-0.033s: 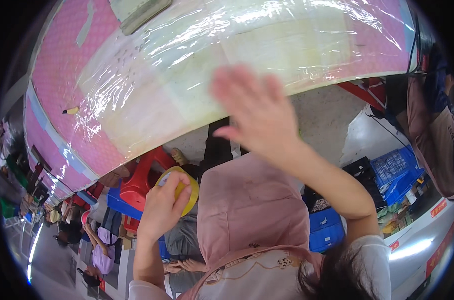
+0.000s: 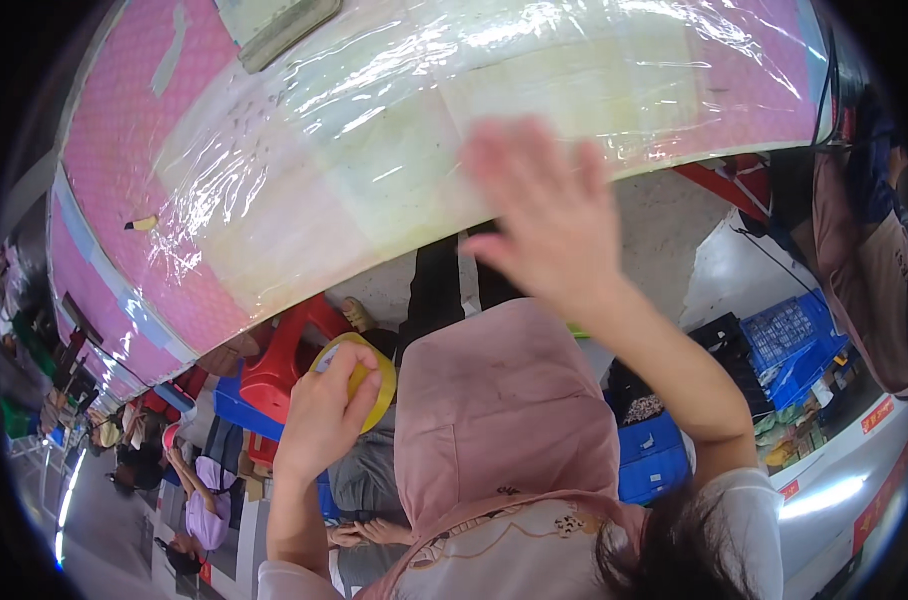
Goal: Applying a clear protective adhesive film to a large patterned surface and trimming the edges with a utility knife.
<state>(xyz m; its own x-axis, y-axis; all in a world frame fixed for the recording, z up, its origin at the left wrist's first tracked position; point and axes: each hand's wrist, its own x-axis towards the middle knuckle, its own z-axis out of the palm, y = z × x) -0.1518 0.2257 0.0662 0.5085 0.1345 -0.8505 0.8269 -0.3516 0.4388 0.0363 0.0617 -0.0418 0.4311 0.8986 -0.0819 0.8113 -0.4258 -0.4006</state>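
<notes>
My left hand (image 2: 326, 410) is curled around a yellow roll of tape (image 2: 382, 398), clear of the table edge and left of my lap. Over the near edge of the table (image 2: 374, 170) hovers my right hand (image 2: 554, 220), its fingers spread and blurred by motion. Nothing shows in its fingers. Glossy clear plastic covers the tabletop, with pink, white and yellowish patches below it. A pink apron (image 2: 504, 410) lies across my lap.
At the table's far left lies a flat grey-edged block (image 2: 289, 32); a small yellow and black piece (image 2: 142, 223) rests nearer. A red stool (image 2: 274, 375) and blue crates (image 2: 649, 460) stand below. Other people sit nearby, one in a lilac top (image 2: 209, 500).
My right hand has shifted a little to the right along the table's near edge. My left hand stays in place with the roll of tape.
</notes>
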